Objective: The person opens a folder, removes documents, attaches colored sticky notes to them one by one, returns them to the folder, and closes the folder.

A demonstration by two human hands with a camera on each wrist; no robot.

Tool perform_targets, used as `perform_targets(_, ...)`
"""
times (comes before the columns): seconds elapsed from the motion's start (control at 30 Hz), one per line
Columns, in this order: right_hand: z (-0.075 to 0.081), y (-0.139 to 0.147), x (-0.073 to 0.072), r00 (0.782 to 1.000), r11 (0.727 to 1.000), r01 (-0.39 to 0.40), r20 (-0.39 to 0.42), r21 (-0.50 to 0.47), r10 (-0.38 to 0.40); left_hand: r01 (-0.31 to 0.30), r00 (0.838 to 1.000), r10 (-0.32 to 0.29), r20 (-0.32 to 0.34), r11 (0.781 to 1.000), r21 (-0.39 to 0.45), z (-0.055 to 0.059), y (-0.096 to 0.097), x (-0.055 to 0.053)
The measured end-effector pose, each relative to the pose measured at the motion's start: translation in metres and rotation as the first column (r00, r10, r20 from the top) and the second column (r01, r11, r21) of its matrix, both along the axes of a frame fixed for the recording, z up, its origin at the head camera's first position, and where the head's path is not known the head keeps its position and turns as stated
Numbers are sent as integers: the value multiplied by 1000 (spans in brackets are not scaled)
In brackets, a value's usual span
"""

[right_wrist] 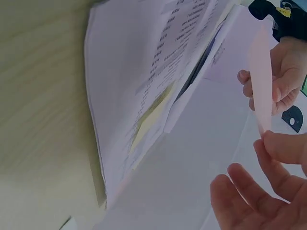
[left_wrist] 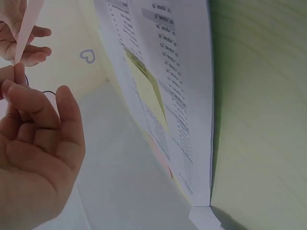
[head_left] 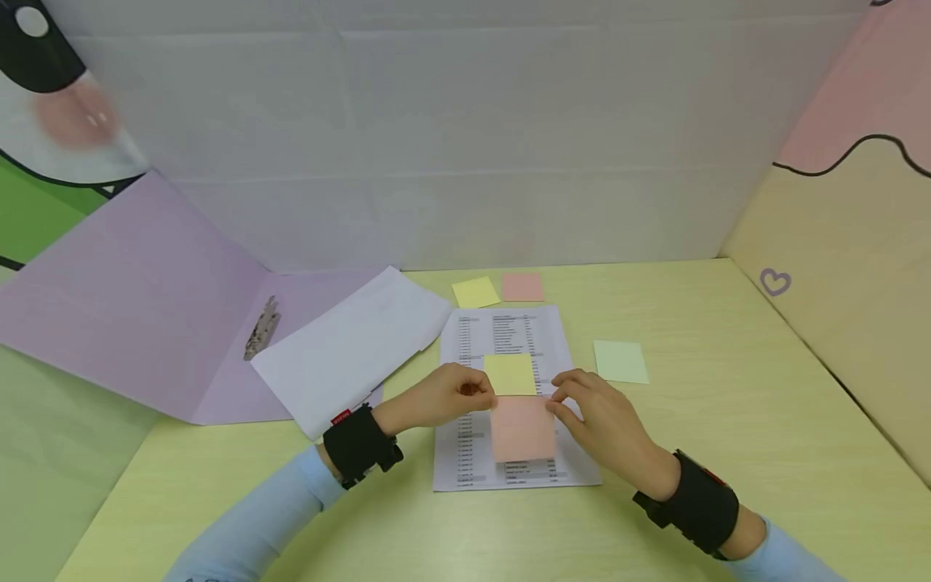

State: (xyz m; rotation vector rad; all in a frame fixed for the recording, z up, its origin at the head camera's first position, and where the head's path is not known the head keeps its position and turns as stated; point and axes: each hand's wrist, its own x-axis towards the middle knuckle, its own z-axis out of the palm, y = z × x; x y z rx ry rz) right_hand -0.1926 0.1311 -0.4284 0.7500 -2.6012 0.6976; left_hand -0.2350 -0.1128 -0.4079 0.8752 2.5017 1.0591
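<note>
A pink sticky note is held up over a stack of printed sheets. My left hand pinches its upper left corner between thumb and forefinger. The upper right corner is pinched by my right hand, whose other fingers stay loosely bent, as the right wrist view shows. In that view the pink note stands on edge, raised above the pages. Just beyond it, a yellow sticky note lies on the top sheet, its near edge lifting a little from the page in the left wrist view.
Behind the sheets lie a yellow note and a pink note. A pale green note is at the right. To the left, an open purple folder with a metal clip has white papers across it. Panels border the table.
</note>
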Motion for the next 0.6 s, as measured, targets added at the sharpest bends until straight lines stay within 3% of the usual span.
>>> perform_targets(0.2, -6, -5, -4, 998, 999, -39, 54, 9, 39, -27, 998, 28, 54, 999, -27, -7, -2, 3)
perform_targets(0.33, -7, -7, -7, 986, 998, -57, 155, 12, 55, -47, 997, 51, 54, 996, -77, -15, -4, 3)
perform_targets(0.47, -8, -11, -14, 954, 997, -74, 292, 25, 63, -67, 997, 71, 27, 988, -136, -22, -4, 0)
perform_targets(0.6, -11, -15, -26, 906, 995, -89, 418, 49, 60, -92, 996, 91, -16, 973, -213, -27, -1, -6)
